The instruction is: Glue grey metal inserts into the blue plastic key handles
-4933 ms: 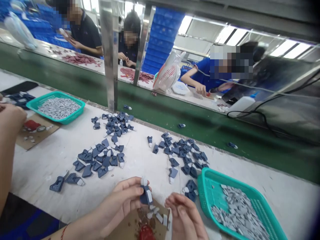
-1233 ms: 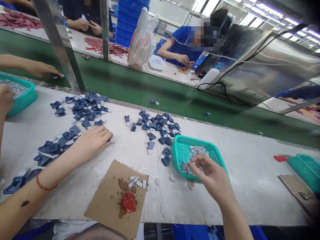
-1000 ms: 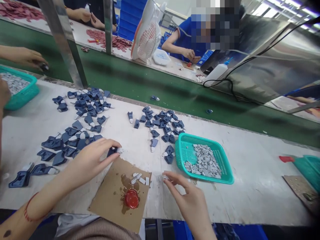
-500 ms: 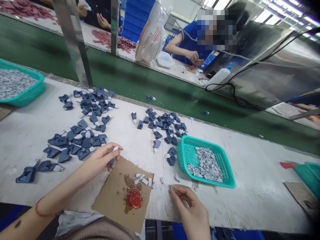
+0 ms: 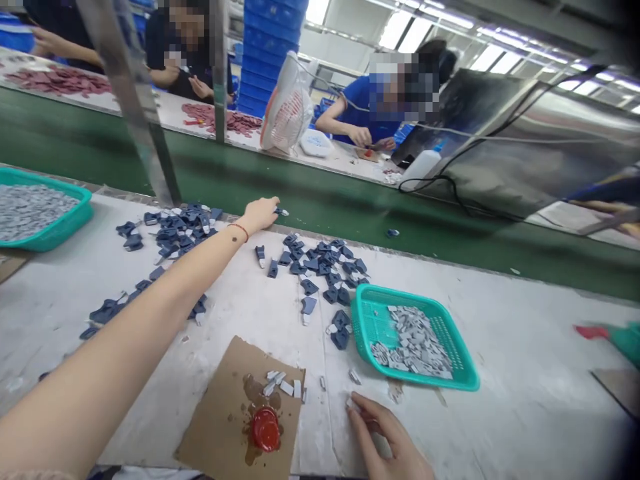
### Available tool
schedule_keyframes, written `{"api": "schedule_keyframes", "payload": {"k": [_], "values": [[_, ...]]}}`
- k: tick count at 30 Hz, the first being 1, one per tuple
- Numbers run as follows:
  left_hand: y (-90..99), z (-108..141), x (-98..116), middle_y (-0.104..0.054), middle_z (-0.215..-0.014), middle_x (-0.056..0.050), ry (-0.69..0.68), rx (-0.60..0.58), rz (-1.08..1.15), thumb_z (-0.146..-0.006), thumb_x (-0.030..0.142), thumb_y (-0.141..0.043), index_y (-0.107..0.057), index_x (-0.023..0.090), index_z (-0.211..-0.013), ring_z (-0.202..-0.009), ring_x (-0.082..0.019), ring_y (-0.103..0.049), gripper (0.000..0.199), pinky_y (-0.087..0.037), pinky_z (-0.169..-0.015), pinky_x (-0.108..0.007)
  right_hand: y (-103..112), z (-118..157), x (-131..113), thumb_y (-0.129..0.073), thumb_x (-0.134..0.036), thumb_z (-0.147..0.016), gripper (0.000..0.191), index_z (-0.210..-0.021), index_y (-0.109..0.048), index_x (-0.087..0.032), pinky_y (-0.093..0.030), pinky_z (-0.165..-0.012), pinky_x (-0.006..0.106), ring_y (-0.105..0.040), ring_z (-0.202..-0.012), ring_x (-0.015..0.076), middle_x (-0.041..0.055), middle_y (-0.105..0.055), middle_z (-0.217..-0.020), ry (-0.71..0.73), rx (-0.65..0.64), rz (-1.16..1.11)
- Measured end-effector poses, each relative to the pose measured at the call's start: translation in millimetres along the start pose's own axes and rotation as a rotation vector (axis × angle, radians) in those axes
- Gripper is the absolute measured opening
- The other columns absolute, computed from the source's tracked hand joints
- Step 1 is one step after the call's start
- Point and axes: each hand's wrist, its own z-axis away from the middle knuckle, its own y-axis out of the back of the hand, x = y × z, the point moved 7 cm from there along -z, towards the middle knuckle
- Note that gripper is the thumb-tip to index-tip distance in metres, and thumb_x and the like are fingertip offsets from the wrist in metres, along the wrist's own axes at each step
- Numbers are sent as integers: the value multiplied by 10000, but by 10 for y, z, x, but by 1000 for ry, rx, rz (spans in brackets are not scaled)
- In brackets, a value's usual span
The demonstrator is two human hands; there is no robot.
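My left hand [image 5: 261, 213] reaches across to the near edge of the green belt. A dark blue moulded piece with a pale tip [image 5: 282, 212] lies at its fingertips; most of the fingers are hidden, so I cannot tell whether they grip it. My right hand [image 5: 383, 437] is closed in a pinch above the white table, with a small light-grey piece [image 5: 349, 401] at the thumb and index tips. To its left, a brown cardboard sheet [image 5: 215, 407] carries a wet red cap-like dish [image 5: 265, 429] and several grey pieces [image 5: 286, 387].
Dark blue pieces lie in heaps at left [image 5: 175, 230] and centre [image 5: 325, 260]. A teal basket [image 5: 473, 373] of grey pieces stands right, another teal basket [image 5: 83, 203] far left. A metal post [image 5: 135, 113] rises by the green belt [image 5: 340, 207]. Co-workers sit beyond.
My left hand has moved from beside the cardboard forward to the belt. My right hand keeps its pinch near the same spot. The camera view has tilted up slightly.
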Motion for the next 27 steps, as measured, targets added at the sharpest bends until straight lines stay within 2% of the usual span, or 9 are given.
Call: {"api": "schedule_keyframes", "payload": {"k": [4, 8, 12, 15, 17, 20, 23, 27], "values": [[-113, -136, -9, -615, -1254, -108, -5, -36, -95, -932, 342, -592, -595, 156, -1223, -1109, -258, -611, 345, -496, -950, -504, 26, 74, -139, -571, -391, -912, 250, -1030, -717, -225, -569, -805, 299, -710, -862, 212, 78, -725, -1057, 50, 54, 41], [-21, -63, -81, -655, -1227, -152, -53, -62, -122, -933, 375, -534, -629, 133, -1205, -1125, -307, -608, 376, -482, -931, -452, 67, 100, -191, -535, -366, -942, 226, -1049, -694, -246, -568, -768, 290, -700, -873, 200, 72, -695, -1092, 45, 39, 71], [55, 224, -108, -687, -1218, -123, -193, -173, -102, -855, 468, -551, -674, 170, -1167, -1066, -319, -633, 449, -480, -854, -337, 41, 82, -204, -530, -366, -948, 207, -1043, -686, -268, -560, -768, 294, -691, -896, 203, 54, -687, -1072, 60, -18, 84], [-9, 508, -107, -701, -1207, -93, -280, -286, -83, -824, 477, -565, -701, 186, -1113, -1044, -293, -643, 433, -469, -846, -298, 25, 46, -211, -527, -370, -948, 210, -989, -701, -260, -545, -800, 294, -681, -931, 207, 54, -686, -1030, 74, -22, 49], [-67, 676, -103, -704, -1208, -68, -319, -342, -60, -838, 486, -540, -707, 203, -1095, -1048, -268, -644, 418, -464, -852, -275, 18, 10, -188, -536, -386, -938, 224, -951, -717, -254, -541, -787, 289, -681, -930, 209, 58, -685, -1012, 33, -39, 11], [-76, 840, -114, -698, -1223, -59, -328, -361, -36, -874, 491, -478, -695, 214, -1119, -1071, -255, -635, 429, -455, -875, -272, 25, -52, -119, -571, -432, -896, 264, -892, -745, -234, -546, -779, 309, -687, -891, 223, 73, -694, -981, -93, -76, -68], [57, 943, -135, -692, -1211, -116, -278, -329, -59, -876, 491, -469, -667, 179, -1174, -1039, -300, -638, 475, -460, -847, -325, 56, -107, -81, -576, -472, -862, 313, -852, -758, -217, -559, -782, 330, -693, -895, 245, 90, -716, -949, -167, -92, -111], [434, 1183, -112, -725, -1007, -113, -133, -230, -42, -893, 515, -456, -627, 179, -1243, -812, -293, -657, 515, -470, -739, -360, 98, -105, -84, -555, -489, -865, 351, -968, -737, -207, -572, -746, 338, -699, -884, 250, 101, -734, -987, -199, -90, -109]]}}
